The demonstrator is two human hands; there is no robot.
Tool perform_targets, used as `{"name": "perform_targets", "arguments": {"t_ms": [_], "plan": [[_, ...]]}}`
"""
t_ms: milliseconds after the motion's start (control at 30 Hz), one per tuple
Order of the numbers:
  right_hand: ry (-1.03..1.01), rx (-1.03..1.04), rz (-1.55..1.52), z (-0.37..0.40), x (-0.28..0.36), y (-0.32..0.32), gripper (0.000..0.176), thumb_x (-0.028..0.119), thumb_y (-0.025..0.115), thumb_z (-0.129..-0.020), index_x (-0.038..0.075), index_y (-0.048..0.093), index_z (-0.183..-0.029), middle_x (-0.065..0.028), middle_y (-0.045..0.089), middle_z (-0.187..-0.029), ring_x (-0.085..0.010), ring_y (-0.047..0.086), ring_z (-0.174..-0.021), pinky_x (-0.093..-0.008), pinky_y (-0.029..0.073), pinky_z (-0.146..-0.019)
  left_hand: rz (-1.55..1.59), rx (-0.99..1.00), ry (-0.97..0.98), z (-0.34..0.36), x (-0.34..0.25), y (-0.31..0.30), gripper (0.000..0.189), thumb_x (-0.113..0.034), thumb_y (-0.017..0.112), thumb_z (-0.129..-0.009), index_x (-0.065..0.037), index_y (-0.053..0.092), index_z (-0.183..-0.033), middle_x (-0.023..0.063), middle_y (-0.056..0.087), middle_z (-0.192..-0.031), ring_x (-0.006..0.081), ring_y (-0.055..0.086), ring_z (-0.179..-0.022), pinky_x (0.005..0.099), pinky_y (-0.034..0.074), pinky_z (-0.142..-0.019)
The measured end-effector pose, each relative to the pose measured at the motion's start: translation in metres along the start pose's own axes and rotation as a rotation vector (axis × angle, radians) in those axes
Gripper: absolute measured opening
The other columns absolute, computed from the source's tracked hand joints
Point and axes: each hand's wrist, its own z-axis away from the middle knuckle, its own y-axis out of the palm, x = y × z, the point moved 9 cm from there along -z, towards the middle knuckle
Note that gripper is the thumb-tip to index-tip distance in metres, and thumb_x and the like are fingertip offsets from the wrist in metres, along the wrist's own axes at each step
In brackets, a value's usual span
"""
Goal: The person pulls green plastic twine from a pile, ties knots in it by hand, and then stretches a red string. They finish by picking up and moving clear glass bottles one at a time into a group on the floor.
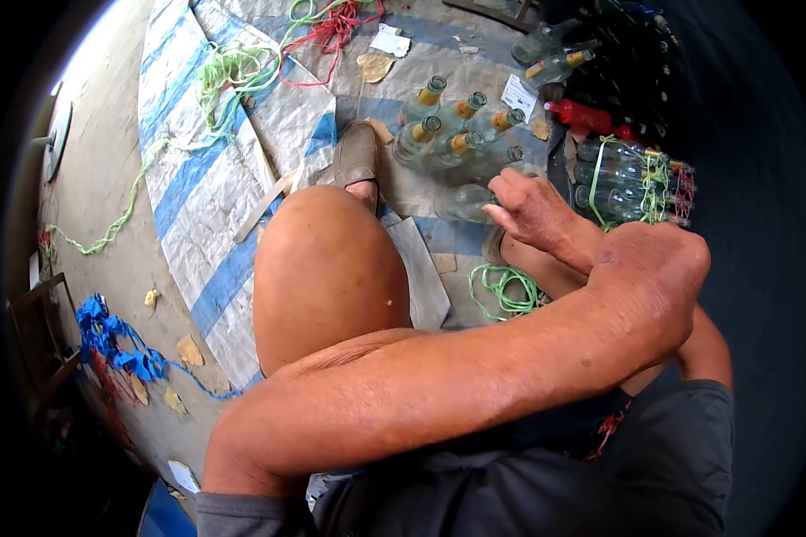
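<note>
My right hand (pixel 539 213) is closed, its fingers curled over the neck end of the nearest clear glass bottle (pixel 464 204); what lies inside the grip is hidden. My left hand (pixel 658 255) makes a fist across my right wrist, its fingers turned away from view. Just beyond that fist lies a bundle of glass bottles (pixel 613 183), bound with green cord (pixel 651 183) and with red strands around the necks. Left of my right hand stands a close group of empty bottles (pixel 457 143), some with yellow neck labels.
A blue-and-white striped sheet (pixel 210 192) covers the floor. Tangled green twine (pixel 233 76), red twine (pixel 331 36) and a green coil (pixel 508 291) lie around. A red bottle (pixel 582 116) and loose bottles (pixel 560 64) are at the far right. Blue strips (pixel 121 340) lie left.
</note>
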Motion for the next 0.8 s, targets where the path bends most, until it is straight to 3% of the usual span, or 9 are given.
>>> {"name": "perform_targets", "arguments": {"t_ms": [100, 300, 400, 500, 600, 800], "plan": [[-0.077, -0.058, -0.006, -0.018, 0.017, 0.003, 0.028, 0.023, 0.073, -0.090, 0.002, 0.056, -0.094, -0.0185, 0.058, -0.093, -0.0417, 0.067, -0.080, -0.0488, 0.057, -0.070, -0.003, 0.024, 0.015, 0.002, -0.003, -0.004, 0.025, -0.006, 0.084, -0.065, -0.006, 0.080, -0.089, 0.0157, 0.077, -0.093, 0.0294, 0.077, -0.090, 0.0378, 0.061, -0.075], [-0.114, -0.105, -0.017, -0.051, 0.034, 0.017, 0.028, 0.023, 0.074, -0.089, 0.002, 0.056, -0.095, -0.0179, 0.058, -0.093, -0.0398, 0.068, -0.082, -0.0477, 0.057, -0.069, -0.055, 0.086, 0.077, 0.009, -0.010, -0.015, 0.021, 0.002, 0.069, -0.075, 0.001, 0.077, -0.096, 0.0247, 0.075, -0.098, 0.0335, 0.075, -0.093, 0.0396, 0.059, -0.077], [-0.129, -0.117, 0.029, -0.063, 0.040, 0.023, 0.027, 0.022, 0.074, -0.089, 0.002, 0.056, -0.095, -0.0168, 0.058, -0.093, -0.0383, 0.069, -0.082, -0.0460, 0.058, -0.069, -0.033, -0.182, 0.083, 0.013, -0.011, -0.021, 0.012, -0.001, 0.076, -0.062, -0.003, 0.072, -0.073, 0.0204, 0.072, -0.078, 0.0352, 0.073, -0.075, 0.0423, 0.055, -0.063], [-0.159, -0.180, 0.020, -0.072, 0.045, 0.026, 0.027, 0.021, 0.074, -0.089, 0.003, 0.055, -0.094, -0.0170, 0.057, -0.092, -0.0390, 0.068, -0.079, -0.0463, 0.057, -0.067, -0.141, -0.211, -0.043, 0.009, -0.008, -0.015, 0.012, -0.004, 0.077, -0.063, -0.003, 0.073, -0.074, 0.0203, 0.072, -0.078, 0.0329, 0.074, -0.077, 0.0417, 0.056, -0.064], [-0.152, -0.205, 0.028, -0.077, 0.044, 0.030, 0.027, 0.020, 0.075, -0.088, 0.003, 0.054, -0.093, -0.0165, 0.057, -0.091, -0.0386, 0.067, -0.077, -0.0462, 0.057, -0.066, -0.097, -0.184, 0.057, 0.009, -0.010, -0.013, 0.010, -0.005, 0.078, -0.061, -0.004, 0.071, -0.069, 0.0193, 0.070, -0.075, 0.0323, 0.073, -0.074, 0.0423, 0.055, -0.062], [-0.136, -0.194, 0.076, -0.081, 0.042, 0.035, 0.028, 0.022, 0.075, -0.088, 0.004, 0.055, -0.094, -0.0149, 0.058, -0.091, -0.0363, 0.069, -0.077, -0.0451, 0.057, -0.066, -0.048, -0.050, 0.073, 0.008, -0.011, -0.014, 0.009, -0.005, 0.078, -0.061, -0.006, 0.071, -0.067, 0.0178, 0.070, -0.073, 0.0296, 0.073, -0.073, 0.0406, 0.055, -0.062]]}}
